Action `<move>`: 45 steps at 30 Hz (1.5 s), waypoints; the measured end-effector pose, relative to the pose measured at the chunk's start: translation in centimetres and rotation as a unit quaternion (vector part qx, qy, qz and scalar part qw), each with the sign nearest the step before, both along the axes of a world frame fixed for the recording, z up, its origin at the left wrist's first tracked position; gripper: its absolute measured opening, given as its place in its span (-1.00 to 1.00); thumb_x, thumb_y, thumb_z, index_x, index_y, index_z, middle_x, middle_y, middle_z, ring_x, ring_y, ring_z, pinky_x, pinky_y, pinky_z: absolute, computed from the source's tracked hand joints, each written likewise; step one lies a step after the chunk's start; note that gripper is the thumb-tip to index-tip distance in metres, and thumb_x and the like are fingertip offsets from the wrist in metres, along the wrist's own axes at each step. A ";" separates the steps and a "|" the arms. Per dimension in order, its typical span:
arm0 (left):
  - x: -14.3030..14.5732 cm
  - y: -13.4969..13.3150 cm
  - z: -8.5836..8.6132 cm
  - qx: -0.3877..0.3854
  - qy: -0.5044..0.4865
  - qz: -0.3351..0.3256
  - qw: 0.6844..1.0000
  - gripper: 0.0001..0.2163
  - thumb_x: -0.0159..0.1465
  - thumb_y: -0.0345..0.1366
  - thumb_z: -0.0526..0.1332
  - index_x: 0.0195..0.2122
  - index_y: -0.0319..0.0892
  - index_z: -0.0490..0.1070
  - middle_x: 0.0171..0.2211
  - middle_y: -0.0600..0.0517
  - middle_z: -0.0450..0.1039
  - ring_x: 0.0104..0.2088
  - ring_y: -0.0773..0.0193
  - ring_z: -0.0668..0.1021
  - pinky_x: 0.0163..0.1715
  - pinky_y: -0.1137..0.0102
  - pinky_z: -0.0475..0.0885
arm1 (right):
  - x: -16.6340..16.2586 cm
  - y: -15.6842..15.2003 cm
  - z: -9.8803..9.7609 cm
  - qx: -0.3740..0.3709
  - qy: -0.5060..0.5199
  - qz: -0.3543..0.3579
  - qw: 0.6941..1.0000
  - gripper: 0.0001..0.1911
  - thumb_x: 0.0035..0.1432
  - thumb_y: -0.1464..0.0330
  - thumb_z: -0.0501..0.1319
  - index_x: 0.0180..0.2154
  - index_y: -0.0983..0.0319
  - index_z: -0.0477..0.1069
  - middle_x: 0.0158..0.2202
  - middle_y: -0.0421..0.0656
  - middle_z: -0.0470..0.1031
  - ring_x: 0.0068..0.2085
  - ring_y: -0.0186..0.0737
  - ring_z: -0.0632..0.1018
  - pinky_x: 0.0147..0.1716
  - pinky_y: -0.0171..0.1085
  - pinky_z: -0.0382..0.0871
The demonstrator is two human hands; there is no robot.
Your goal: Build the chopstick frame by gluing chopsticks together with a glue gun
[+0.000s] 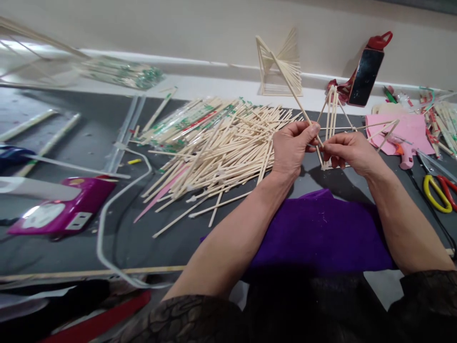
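Observation:
My left hand (293, 147) is closed in a pinch on a long wooden stick (289, 81) that slants up to the left. My right hand (352, 151) is closed on the base of a small frame of glued sticks (332, 114) that stands between both hands on the dark table. The two hands almost touch at the frame's lower corner. A big loose pile of wooden sticks (217, 147) lies just left of my left hand. A purple cloth (321, 233) lies under my forearms.
A finished stick model (280, 64) stands by the wall. A pink sheet (410, 131), scissors (441, 190) and a red-topped black bottle (367, 71) are at the right. A magenta device (60, 209) with a white cable (107, 224) lies at the left, packs of wrapped sticks (121, 71) behind.

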State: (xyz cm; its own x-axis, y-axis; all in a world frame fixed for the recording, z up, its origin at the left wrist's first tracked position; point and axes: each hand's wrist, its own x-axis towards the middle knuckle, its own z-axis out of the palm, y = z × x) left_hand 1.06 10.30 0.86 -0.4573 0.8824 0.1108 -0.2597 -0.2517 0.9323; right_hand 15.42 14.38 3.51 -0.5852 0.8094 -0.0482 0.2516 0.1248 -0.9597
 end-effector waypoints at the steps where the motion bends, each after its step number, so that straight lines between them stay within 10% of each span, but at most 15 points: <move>1: 0.0 0.0 0.0 -0.002 0.005 0.006 1.000 -0.85 0.08 -0.27 0.44 -0.48 -0.18 0.50 -0.60 0.16 0.45 -0.62 0.46 0.49 -0.66 0.58 0.38 | -0.1 -0.1 -0.1 0.011 -0.003 0.001 1.000 -0.86 0.01 0.35 0.24 -0.50 0.30 0.48 -0.56 -0.17 0.51 -0.64 -0.48 0.37 -0.73 -0.47 0.15; 8: 0.1 0.0 0.1 0.010 0.102 0.035 0.994 -0.85 0.15 -0.38 0.37 -0.54 -0.18 0.46 -0.69 0.20 0.38 -0.67 0.49 0.40 -0.63 0.57 0.32 | -0.7 -0.8 -0.4 0.157 -0.074 -0.018 0.985 -0.82 0.04 0.48 0.14 -0.54 0.29 0.46 -0.63 -0.23 0.44 -0.63 -0.47 0.42 -0.63 -0.47 0.24; 28: -1.2 -0.1 0.7 0.009 -0.025 -0.097 0.995 -0.83 0.18 -0.22 0.38 -0.42 -0.21 0.51 -0.56 0.13 0.46 -0.58 0.51 0.50 -0.60 0.62 0.41 | -0.3 0.1 -1.0 -0.145 0.109 -0.011 0.983 -0.84 -0.09 0.32 0.35 -0.48 0.30 0.47 -0.64 -0.26 0.42 -0.73 -0.52 0.31 -0.79 -0.51 0.13; 45: -0.8 -0.4 0.0 -0.024 0.013 -0.069 0.997 -0.92 0.12 -0.30 0.37 -0.42 -0.20 0.55 -0.61 0.14 0.45 -0.62 0.49 0.47 -0.62 0.60 0.38 | -0.8 -0.7 -0.8 -0.018 -0.033 -0.012 0.999 -0.88 0.00 0.39 0.19 -0.52 0.28 0.44 -0.60 -0.22 0.45 -0.65 -0.48 0.41 -0.70 -0.49 0.28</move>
State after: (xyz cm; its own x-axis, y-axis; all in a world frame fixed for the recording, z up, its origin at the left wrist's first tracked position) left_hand 0.25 9.87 0.82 -0.3284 0.9414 0.0765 -0.2645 -0.1694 0.9494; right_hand 14.67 13.68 2.76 -0.5597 0.8207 -0.1154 0.3179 0.0840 -0.9444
